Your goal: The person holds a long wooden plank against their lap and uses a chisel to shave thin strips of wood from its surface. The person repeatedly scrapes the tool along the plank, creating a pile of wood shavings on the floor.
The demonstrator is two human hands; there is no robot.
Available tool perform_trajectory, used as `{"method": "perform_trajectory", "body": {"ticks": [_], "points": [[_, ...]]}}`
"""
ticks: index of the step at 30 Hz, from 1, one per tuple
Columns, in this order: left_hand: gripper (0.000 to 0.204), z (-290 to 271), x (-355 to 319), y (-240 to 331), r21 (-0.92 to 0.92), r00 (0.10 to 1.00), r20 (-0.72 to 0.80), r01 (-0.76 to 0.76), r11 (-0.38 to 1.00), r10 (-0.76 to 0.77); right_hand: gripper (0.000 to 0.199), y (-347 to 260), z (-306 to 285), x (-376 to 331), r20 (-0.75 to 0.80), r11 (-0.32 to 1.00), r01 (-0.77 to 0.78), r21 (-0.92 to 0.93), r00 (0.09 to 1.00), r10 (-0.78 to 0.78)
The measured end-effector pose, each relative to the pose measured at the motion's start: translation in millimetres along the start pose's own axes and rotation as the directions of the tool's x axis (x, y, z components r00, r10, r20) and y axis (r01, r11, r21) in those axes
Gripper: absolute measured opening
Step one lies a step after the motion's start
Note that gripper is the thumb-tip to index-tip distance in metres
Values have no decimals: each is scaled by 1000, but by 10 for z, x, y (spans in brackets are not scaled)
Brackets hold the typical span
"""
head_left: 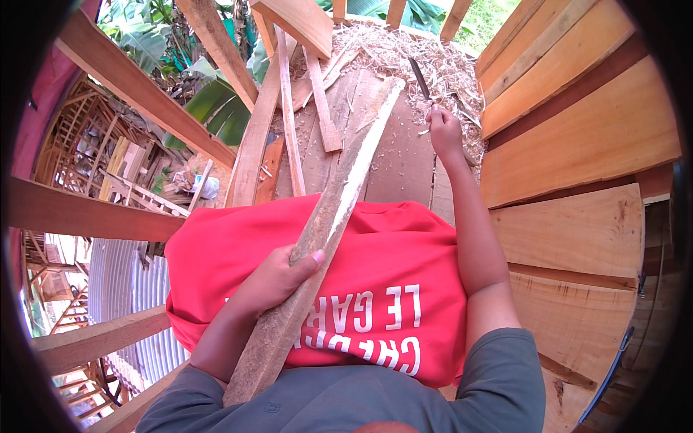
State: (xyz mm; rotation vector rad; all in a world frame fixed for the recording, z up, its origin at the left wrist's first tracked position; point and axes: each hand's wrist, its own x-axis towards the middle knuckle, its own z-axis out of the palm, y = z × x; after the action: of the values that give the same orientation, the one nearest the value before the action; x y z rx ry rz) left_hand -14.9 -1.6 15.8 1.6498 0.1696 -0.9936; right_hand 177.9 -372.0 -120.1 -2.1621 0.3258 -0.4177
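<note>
A long, rough wooden batten [278, 332] slants across my lap, from near my body up toward the far boards. Its upper part has a pale, freshly cut strip along one side. My left hand [285, 278] is wrapped around its lower half, the thumb lying over the top. Out to the far right, my right hand [445, 133] is closed on a knife [418, 78], whose dark blade points up and away, apart from the batten. Under the batten, a red cloth [404, 252] with white print covers my lap.
Wood shavings [426, 47] pile up on the plank floor [401, 155] ahead. Loose wooden strips [317, 101] lean at the far left. Board walls [577, 137] rise at right; open rails [94, 209] run along the left, with corrugated metal sheeting [119, 289] beyond.
</note>
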Motion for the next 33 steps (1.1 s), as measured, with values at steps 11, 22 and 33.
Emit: {"method": "perform_trajectory", "body": {"ticks": [11,22,33], "points": [[54,-12,-2,-51,-23,1000,-16,-5,1000,5,27,-276,-513,-55,33,763,281,-583,946,-323],[55,-73,-16,-32,-86,998,-69,-21,996,15,30,513,-605,-115,804,966,81,-246,574,157],[57,-73,-40,-9,-74,998,-58,-16,997,12,27,563,-266,42,150,917,80,-391,988,-22]]}}
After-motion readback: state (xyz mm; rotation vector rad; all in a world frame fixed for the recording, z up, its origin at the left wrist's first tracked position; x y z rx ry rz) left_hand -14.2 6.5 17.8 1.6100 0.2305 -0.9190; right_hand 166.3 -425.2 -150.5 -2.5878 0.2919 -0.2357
